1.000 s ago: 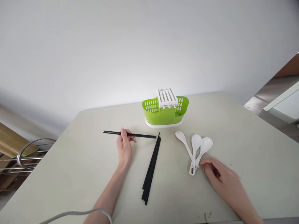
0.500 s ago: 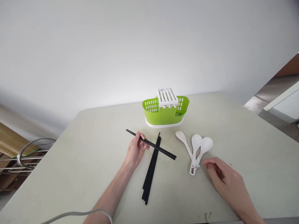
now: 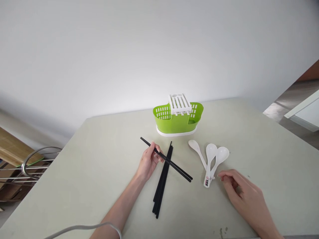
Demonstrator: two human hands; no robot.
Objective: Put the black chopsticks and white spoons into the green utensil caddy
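Observation:
My left hand [image 3: 149, 161] grips a pair of black chopsticks [image 3: 176, 167] between thumb and fingers, slanting down to the right. Beneath them, several more black chopsticks [image 3: 160, 187] lie in a loose bundle on the table, pointing away from me. To the right of the bundle are three white spoons [image 3: 211, 152], two with their handles overlapping and one lying at the left. Beside the spoon handles rests my right hand [image 3: 240, 189], fingers curled in with nothing seen in them.
A green basket [image 3: 174, 125] with a white slotted rack [image 3: 179, 103] and a white base stands near the wall on the pale table [image 3: 104, 142]. At the left is a metal wire rack [image 3: 27, 166] with a wooden board [image 3: 18, 147]. A grey cable [image 3: 84, 227] crosses my left forearm.
The chopsticks in my left hand have shifted slightly right and tilt more steeply, their near ends lower. My right hand stays curled beside the spoons. The view has shifted a little.

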